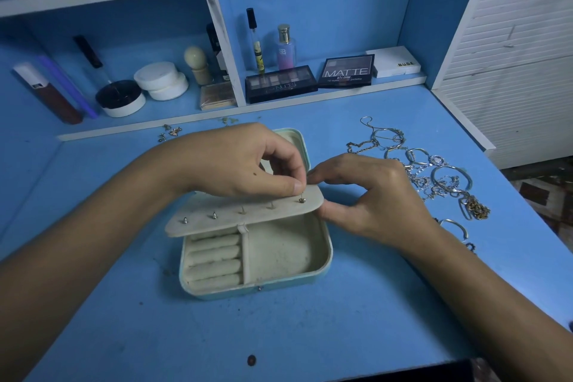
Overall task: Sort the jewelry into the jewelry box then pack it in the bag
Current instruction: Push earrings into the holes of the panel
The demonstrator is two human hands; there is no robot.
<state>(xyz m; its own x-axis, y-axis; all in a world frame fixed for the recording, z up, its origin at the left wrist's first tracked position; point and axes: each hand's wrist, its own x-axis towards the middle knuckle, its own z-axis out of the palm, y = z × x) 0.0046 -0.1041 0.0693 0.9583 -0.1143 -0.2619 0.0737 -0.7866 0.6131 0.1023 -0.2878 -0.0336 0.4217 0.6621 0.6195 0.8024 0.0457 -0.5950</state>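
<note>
Earring stud (301, 200) sits at the right end of the hinged cream flap (245, 214) of the jewelry box (257, 257), w/ four more studs in a row to its left on the same flap. Left hand (245, 161) pinches the stud's post from above, thumb and forefinger curled tight on it. Right hand (369, 195) pinches too: thumb under the flap's right edge, forefinger tip meeting the left fingers by the post. Box lies open on the blue desk (279, 335); ring rolls and a bare compartment show below the flap.

Handling, as I judge it: stud is tiny, very light, stiff, slick metal, so easy to drop; grip the post close to the flap. Flap looks thin and flexy, needs support from below. Pile of bracelets and chains (434, 170) right of the box will prob tangle; lift one pc at a time. Few small charms (172, 132) lie behind the box, to its left.
</note>
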